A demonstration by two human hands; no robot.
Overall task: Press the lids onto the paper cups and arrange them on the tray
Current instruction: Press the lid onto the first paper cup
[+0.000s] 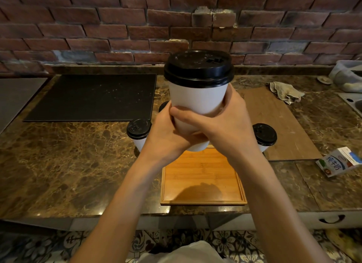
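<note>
A white paper cup (195,98) with a black lid (197,68) seated on its rim sits at the centre of the frame, held upright in the air above the far edge of the bamboo tray (203,176). Both hands grip its lower half. The right hand (225,125) wraps the cup from the right, with its thumb laid across the front of the cup wall and its fingers curled round the far side. The left hand (166,131) closes on the cup from the left and partly underneath, tucked below the right thumb. Both forearms rise from the bottom edge and meet at the cup.

The tray lies on the marble counter (68,160), just below centre. A lidded cup (138,135) stands on the counter just left of the hands, and another lidded cup (264,136) stands to their right. A dark rim (163,106) peeps out behind the left hand; what it belongs to cannot be told.

A black mat (94,98) lies at upper left, a brown board (274,121) at right with a crumpled cloth (286,92) at its far end, and a milk carton (338,161) near the right edge. A brick wall (117,27) fills the top.
</note>
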